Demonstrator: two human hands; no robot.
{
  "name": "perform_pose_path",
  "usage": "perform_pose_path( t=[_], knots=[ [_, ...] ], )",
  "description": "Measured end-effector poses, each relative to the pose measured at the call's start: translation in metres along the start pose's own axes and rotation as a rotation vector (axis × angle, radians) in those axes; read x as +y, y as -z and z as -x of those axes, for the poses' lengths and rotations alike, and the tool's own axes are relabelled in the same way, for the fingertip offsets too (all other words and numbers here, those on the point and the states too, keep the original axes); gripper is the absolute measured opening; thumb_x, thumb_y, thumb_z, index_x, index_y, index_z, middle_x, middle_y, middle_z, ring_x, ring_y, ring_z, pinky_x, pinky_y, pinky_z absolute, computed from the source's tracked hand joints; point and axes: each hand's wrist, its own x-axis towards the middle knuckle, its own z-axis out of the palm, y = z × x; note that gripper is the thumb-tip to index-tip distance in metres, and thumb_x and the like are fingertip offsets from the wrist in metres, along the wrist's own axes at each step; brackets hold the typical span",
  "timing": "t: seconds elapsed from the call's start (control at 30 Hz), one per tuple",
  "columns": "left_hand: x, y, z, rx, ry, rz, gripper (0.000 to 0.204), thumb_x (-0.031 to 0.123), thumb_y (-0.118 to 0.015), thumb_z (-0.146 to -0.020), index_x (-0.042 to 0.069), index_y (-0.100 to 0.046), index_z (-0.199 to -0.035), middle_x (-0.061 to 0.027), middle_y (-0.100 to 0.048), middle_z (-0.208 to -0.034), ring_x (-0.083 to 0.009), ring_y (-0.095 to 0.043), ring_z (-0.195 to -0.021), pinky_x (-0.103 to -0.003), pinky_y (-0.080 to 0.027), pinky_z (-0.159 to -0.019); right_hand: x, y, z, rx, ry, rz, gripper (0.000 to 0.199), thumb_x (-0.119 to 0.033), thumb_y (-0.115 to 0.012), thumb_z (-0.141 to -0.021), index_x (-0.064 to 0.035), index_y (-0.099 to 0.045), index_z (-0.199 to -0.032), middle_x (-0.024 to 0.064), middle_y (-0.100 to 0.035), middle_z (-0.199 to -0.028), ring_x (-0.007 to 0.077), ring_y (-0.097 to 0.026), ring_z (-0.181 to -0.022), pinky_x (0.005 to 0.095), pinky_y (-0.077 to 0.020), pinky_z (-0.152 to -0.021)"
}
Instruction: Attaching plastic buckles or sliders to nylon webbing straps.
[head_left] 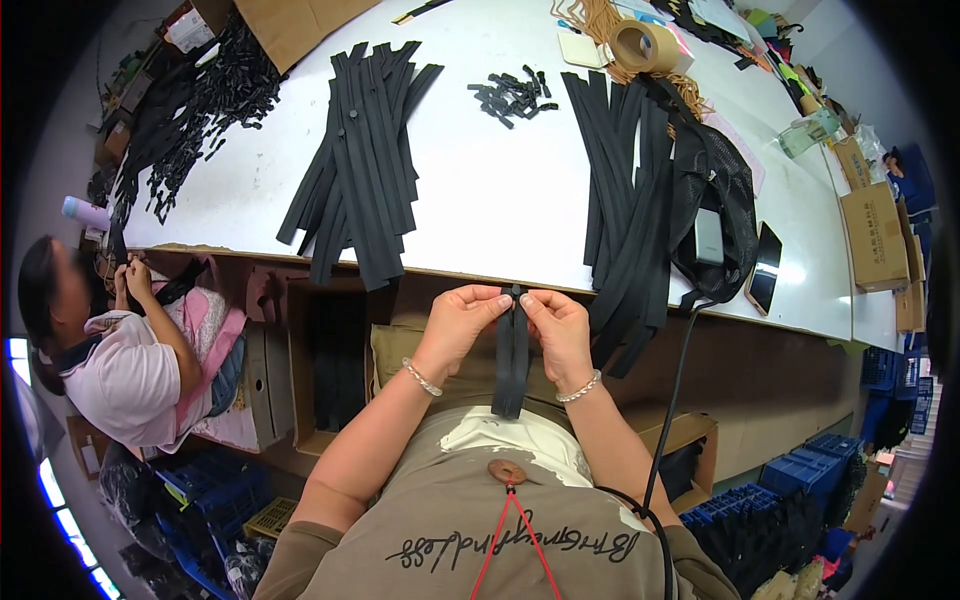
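My left hand (pixel 462 320) and my right hand (pixel 555 325) pinch the top end of a black zipper strip (pixel 511 365) between thumbs and forefingers, just below the white table's front edge (pixel 480 272). The strip hangs straight down toward my lap. A small black slider sits at its top, between my fingertips. On the table lie a fanned pile of black zipper strips (pixel 360 160) to the left and another long bundle of strips (pixel 625 200) to the right. A small heap of black sliders (pixel 512 97) lies between them, farther back.
A black mesh bag (pixel 715 200) and a dark phone (pixel 765 268) rest at the right. A tape roll (pixel 640 45) stands at the back. Another person (pixel 110 340) sits at the left, handling black pieces. Cardboard boxes (pixel 875 235) and blue crates (pixel 800 475) flank the table.
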Motion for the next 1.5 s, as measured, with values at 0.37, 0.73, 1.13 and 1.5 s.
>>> perform_pose_path(
  t=[0.37,0.73,1.13,1.5],
  knots=[
    [-0.021,0.003,-0.005,0.037,0.086,0.205,0.014,0.017,-0.065,-0.086,0.005,-0.064,-0.094,0.0004,-0.065,-0.08,-0.0059,-0.057,-0.067,-0.02,-0.046,-0.06,0.012,-0.002,-0.001,0.098,-0.016,-0.07,0.009,-0.006,-0.065,-0.084,0.0018,-0.065,-0.088,0.0014,-0.062,-0.072,0.0061,-0.054,-0.058,0.0184,-0.0432,-0.053],
    [-0.031,-0.001,-0.008,0.057,0.081,0.273,0.014,0.016,-0.064,-0.087,0.005,-0.064,-0.094,-0.0001,-0.065,-0.082,-0.0051,-0.056,-0.067,-0.018,-0.044,-0.059,0.014,-0.003,-0.003,0.113,0.036,-0.036,0.006,-0.004,-0.063,-0.085,0.0016,-0.065,-0.086,0.0009,-0.063,-0.075,0.0048,-0.053,-0.062,0.0178,-0.0425,-0.057],
    [-0.019,-0.017,-0.007,0.168,0.059,0.379,0.01,0.011,-0.064,-0.086,0.002,-0.062,-0.089,-0.0024,-0.063,-0.077,-0.007,-0.056,-0.065,-0.02,-0.048,-0.06,0.03,-0.014,-0.007,0.204,0.13,-0.141,0.006,-0.004,-0.06,-0.087,0.0003,-0.06,-0.084,0.004,-0.063,-0.075,0.0083,-0.057,-0.06,0.0203,-0.0473,-0.056],
    [-0.021,-0.014,-0.006,0.12,0.069,0.313,0.009,0.008,-0.064,-0.086,0.0,-0.062,-0.09,-0.0027,-0.063,-0.081,-0.0066,-0.057,-0.07,-0.02,-0.048,-0.064,0.006,-0.013,0.003,0.11,0.015,-0.197,0.006,-0.003,-0.06,-0.086,0.0027,-0.061,-0.088,0.0057,-0.064,-0.08,0.0089,-0.059,-0.067,0.0218,-0.0488,-0.062]
  ],
)
